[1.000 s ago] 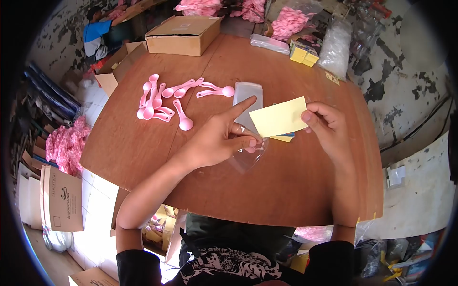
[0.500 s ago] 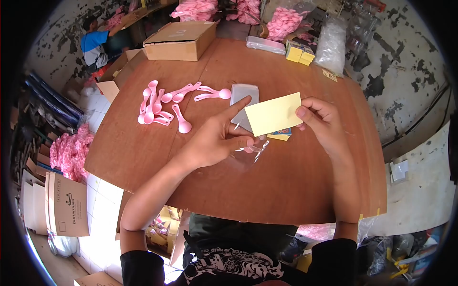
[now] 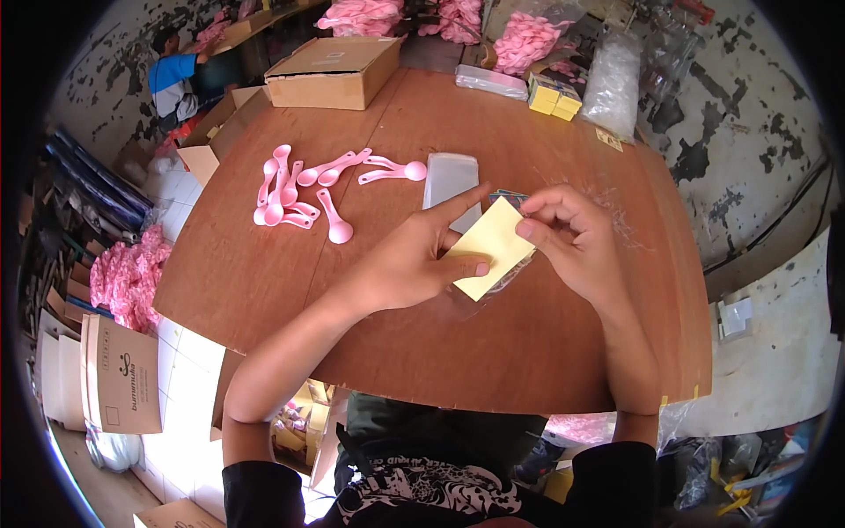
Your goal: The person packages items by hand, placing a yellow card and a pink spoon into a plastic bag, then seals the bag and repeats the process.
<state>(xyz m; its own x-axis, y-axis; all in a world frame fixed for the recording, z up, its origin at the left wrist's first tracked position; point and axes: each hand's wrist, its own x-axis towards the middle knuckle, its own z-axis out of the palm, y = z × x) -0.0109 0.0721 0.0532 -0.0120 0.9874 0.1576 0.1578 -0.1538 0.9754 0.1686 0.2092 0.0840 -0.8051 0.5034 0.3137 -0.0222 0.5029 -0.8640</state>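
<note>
A blank yellow card (image 3: 493,246) lies tilted between my two hands. My left hand (image 3: 409,264) has its thumb pressed on the card's lower part, index finger stretched out along the far side. Beneath the card, the edge of a clear plastic bag (image 3: 515,280) shows at that hand. My right hand (image 3: 576,242) pinches the card's upper right edge between thumb and fingers. Just behind it, printed cards (image 3: 505,194) are partly covered. A stack of clear plastic bags (image 3: 447,180) lies beyond my left fingers. Pink measuring spoons (image 3: 280,195) are spread to the left.
A closed cardboard box (image 3: 333,75) sits at the table's far edge. Yellow card stacks (image 3: 553,95) and packed plastic (image 3: 491,82) are at the back right. A person (image 3: 176,84) works at the far left. Bags of pink spoons (image 3: 528,40) stand behind the table.
My right hand has brought the yellow card down and left, turning it, onto the plastic bag at my left hand. My left thumb now lies on the card. Printed cards behind have come into view.
</note>
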